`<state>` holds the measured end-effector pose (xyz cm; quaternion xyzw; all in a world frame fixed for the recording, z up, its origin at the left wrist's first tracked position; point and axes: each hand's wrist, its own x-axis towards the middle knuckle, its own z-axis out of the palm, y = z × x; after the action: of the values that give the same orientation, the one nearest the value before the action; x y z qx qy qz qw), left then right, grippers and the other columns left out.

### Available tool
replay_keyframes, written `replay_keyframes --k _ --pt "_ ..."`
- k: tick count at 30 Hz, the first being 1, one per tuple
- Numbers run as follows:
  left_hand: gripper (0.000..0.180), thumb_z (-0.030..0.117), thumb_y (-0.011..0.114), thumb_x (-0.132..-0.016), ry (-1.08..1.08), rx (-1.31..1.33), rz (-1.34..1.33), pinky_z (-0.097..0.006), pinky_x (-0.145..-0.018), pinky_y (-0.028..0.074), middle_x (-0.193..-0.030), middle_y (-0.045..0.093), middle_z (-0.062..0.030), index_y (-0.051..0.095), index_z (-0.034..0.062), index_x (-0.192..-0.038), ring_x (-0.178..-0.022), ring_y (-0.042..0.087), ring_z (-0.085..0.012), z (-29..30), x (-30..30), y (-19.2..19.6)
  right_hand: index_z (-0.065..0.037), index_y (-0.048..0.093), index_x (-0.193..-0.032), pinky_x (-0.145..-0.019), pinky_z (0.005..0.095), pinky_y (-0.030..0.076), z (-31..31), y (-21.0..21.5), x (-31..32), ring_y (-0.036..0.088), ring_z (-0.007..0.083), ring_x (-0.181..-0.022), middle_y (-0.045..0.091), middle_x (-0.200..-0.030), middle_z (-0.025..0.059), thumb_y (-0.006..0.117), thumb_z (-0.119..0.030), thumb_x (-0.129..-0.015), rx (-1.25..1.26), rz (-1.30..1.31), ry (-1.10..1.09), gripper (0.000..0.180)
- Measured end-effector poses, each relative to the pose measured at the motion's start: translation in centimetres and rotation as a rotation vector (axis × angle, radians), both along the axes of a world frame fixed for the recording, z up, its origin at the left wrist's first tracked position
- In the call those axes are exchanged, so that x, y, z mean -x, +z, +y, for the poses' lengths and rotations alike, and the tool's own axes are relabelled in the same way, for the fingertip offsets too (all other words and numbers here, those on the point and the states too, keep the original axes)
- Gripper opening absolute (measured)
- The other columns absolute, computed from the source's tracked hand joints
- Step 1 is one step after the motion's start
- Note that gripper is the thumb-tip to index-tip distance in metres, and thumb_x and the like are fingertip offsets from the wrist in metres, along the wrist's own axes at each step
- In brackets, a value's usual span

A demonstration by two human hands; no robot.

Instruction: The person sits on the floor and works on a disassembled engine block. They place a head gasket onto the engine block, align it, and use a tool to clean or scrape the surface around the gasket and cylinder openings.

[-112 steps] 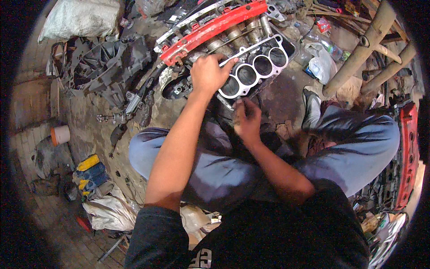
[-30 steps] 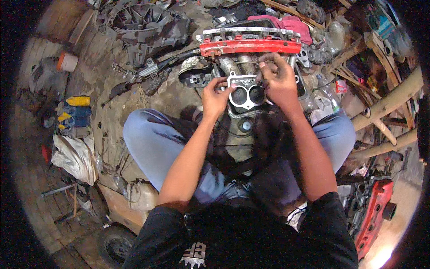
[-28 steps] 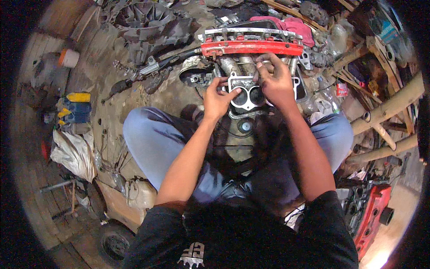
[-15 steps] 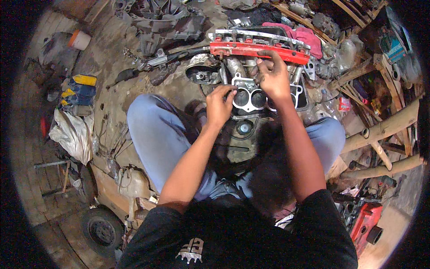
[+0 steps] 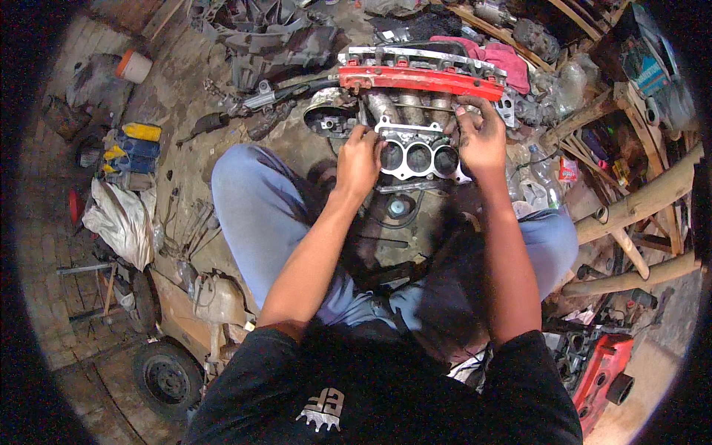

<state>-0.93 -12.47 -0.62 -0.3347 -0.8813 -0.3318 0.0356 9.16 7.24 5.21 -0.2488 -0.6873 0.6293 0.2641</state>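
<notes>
Plate (image 5: 406, 159), a thin silver frame with round openings, lies within the 12 o'clock half of the view, over a dark metal part just on the 6 o'clock side of the red rail (image 5: 423, 81) and pipes (image 5: 410, 111). Left hand (image 5: 359, 163) is at the plate's 9 o'clock end: grip narrow, thumb and fingers drawn together, apparently touching the edge; full closure cannot be confirmed. Right hand (image 5: 482, 141) is at the 3 o'clock end, fingers curled, gap narrow; whether it holds anything cannot be told. The plate thus lies between the two grips, its middle openings unobstructed. In this inspector's judgement, placing a hand at each end steadies the plate and leaves its face visible. Round tin (image 5: 326, 115) stands near, at 10 o'clock from the plate
</notes>
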Motion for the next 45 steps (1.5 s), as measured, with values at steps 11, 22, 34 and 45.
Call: replay_keyframes --k 11,22,34,45 --pt "0.011 0.008 0.072 -0.090 0.095 -0.228 -0.031 -0.047 -0.077 0.053 -0.094 0.069 -0.0224 0.071 -0.0019 -0.094 -0.089 0.069 -0.0419 0.0 -0.1 -0.4 -0.002 0.060 -0.118 -0.055 0.0279 0.046 0.1 -1.5 0.3 0.062 0.0106 -0.062 0.071 -0.078 0.0081 0.059 -0.006 -0.101 -0.015 -0.028 0.039 0.017" --pt "0.020 0.015 0.067 -0.097 0.217 -0.421 -0.450 -0.039 -0.082 0.054 -0.099 0.074 -0.0158 0.069 0.0016 -0.113 -0.091 0.072 -0.0258 1.5 0.6 -2.0 0.002 0.065 -0.109 -0.073 0.0330 0.053 -0.5 -7.9 2.0 0.072 0.0190 -0.077 0.075 -0.083 0.0118 0.064 -0.012 -0.099 -0.478 -0.216 0.019 0.017" --pt "0.016 0.014 0.066 -0.097 0.309 -0.613 -0.214 -0.036 -0.077 0.051 -0.099 0.069 -0.0129 0.072 0.0043 -0.108 -0.087 0.066 -0.0272 3.7 0.1 -5.2 0.003 0.068 -0.106 -0.090 0.0490 0.048 -4.5 -9.6 4.4 0.062 0.0433 -0.101 0.065 -0.105 0.0250 0.072 -0.013 -0.089 -0.727 -0.206 -0.025 0.024" --pt "0.018 0.015 0.065 -0.097 0.340 -0.614 -0.255 -0.037 -0.079 0.052 -0.102 0.069 -0.0144 0.072 0.0039 -0.109 -0.088 0.067 -0.0281 3.3 -0.2 -4.3 0.005 0.066 -0.108 -0.093 0.0532 0.047 -6.4 -7.2 5.0 0.063 0.0462 -0.100 0.066 -0.104 0.0260 0.069 -0.015 -0.089 -0.545 -0.218 0.093 0.027"
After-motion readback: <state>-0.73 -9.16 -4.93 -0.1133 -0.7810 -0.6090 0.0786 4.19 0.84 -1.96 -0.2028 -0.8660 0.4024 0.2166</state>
